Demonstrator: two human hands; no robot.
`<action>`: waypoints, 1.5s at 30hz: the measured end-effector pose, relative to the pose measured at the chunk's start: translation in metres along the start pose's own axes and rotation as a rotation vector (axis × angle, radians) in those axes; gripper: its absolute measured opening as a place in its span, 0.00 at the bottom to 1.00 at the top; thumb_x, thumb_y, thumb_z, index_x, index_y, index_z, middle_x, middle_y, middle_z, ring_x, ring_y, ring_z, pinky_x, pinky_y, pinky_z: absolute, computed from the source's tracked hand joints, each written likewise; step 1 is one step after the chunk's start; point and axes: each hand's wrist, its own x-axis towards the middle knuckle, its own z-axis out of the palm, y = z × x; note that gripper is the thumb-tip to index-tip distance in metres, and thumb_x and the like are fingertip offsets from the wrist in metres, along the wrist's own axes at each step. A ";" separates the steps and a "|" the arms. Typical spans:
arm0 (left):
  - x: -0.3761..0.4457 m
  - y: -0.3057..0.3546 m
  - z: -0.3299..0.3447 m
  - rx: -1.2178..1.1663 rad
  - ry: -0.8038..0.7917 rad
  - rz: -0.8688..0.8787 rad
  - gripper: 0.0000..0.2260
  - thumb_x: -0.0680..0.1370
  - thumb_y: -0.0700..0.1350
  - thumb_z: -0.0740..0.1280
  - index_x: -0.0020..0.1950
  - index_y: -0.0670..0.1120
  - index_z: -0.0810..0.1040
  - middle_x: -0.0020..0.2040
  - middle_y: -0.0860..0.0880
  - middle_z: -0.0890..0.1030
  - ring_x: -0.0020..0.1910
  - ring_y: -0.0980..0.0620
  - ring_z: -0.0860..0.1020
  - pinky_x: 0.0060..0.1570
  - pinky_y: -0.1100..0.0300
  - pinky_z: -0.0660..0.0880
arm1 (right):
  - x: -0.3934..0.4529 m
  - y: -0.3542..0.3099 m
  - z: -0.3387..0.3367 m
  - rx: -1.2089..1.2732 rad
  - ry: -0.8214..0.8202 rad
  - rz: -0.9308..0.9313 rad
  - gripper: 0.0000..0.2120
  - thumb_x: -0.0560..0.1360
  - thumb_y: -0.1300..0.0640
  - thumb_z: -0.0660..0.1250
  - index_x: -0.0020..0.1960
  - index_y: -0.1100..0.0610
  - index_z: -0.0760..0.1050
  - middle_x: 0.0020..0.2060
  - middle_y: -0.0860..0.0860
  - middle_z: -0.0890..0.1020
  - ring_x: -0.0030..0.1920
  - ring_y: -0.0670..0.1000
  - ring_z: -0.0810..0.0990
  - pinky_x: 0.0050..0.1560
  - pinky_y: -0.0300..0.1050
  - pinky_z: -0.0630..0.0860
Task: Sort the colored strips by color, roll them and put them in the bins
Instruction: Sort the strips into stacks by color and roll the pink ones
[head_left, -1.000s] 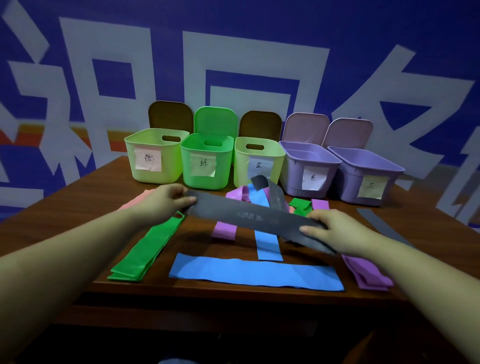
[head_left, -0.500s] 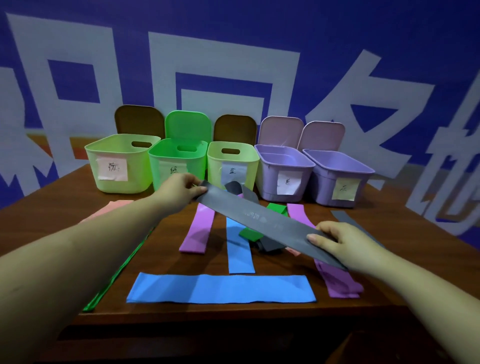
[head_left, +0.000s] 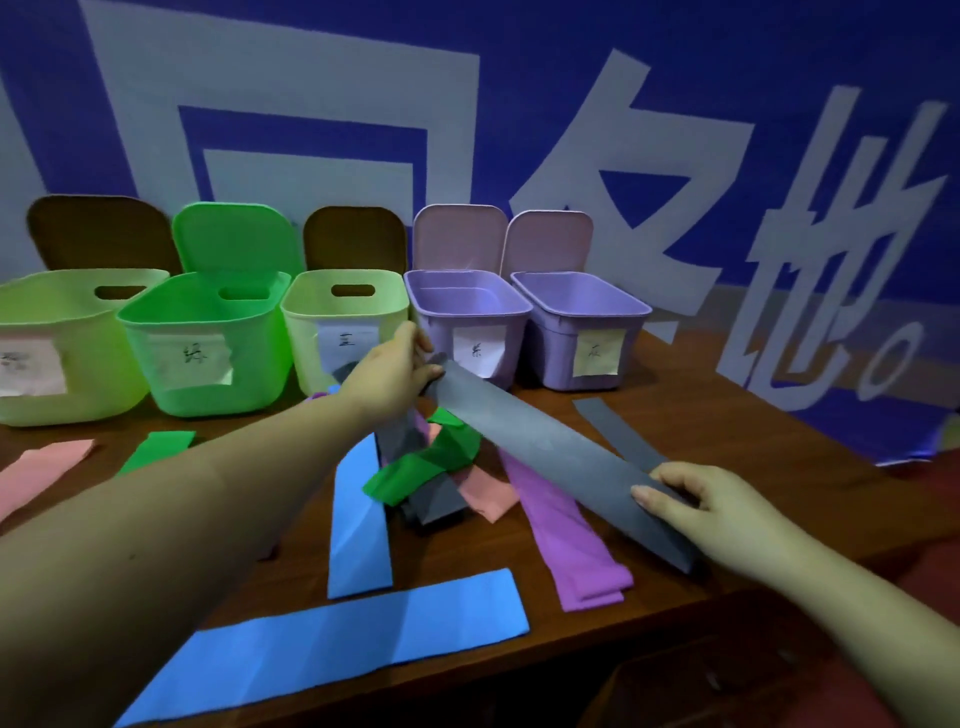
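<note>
A long grey strip (head_left: 545, 447) is stretched in the air over the table. My left hand (head_left: 395, 371) pinches its far end near the bins, and my right hand (head_left: 711, 512) grips its near end. Under it lie a purple strip (head_left: 566, 535), a green strip (head_left: 426, 465), a pink strip (head_left: 485, 493) and a folded grey strip (head_left: 434, 501). Two blue strips (head_left: 358, 525) (head_left: 332, 644) lie nearer the front edge. Another grey strip (head_left: 618, 434) lies flat at the right. Five labelled bins stand in a row at the back, the rightmost a purple bin (head_left: 582, 332).
From left the bins are pale green (head_left: 62, 353), bright green (head_left: 208, 343), pale green (head_left: 343, 322) and purple (head_left: 467, 322), each with its lid up against the blue wall. A pink strip (head_left: 41, 473) and a green strip (head_left: 156, 449) lie at the left. The table's front edge is close.
Both hands carried the stretched grey strip to the right and farther back. The view swung right, so the bins slid left in the frame.
</note>
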 end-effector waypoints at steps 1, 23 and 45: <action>0.008 0.007 0.008 0.001 -0.002 0.016 0.10 0.78 0.44 0.66 0.55 0.42 0.69 0.41 0.44 0.77 0.44 0.43 0.75 0.42 0.53 0.69 | -0.002 0.004 -0.003 0.026 0.021 0.015 0.19 0.76 0.50 0.65 0.32 0.58 0.65 0.27 0.49 0.65 0.29 0.44 0.68 0.31 0.40 0.59; 0.099 0.071 0.198 -0.342 -0.145 -0.069 0.05 0.79 0.45 0.63 0.53 0.45 0.73 0.39 0.51 0.73 0.41 0.52 0.71 0.40 0.61 0.65 | -0.011 0.113 -0.005 0.551 0.318 0.360 0.13 0.66 0.60 0.76 0.27 0.55 0.75 0.46 0.50 0.81 0.59 0.39 0.74 0.63 0.46 0.68; 0.099 0.072 0.236 -0.087 -0.100 -0.103 0.20 0.71 0.54 0.70 0.61 0.51 0.76 0.63 0.46 0.73 0.66 0.45 0.67 0.66 0.53 0.63 | -0.009 0.114 0.005 0.213 0.226 0.295 0.19 0.69 0.52 0.73 0.57 0.37 0.75 0.62 0.34 0.71 0.70 0.36 0.61 0.64 0.34 0.58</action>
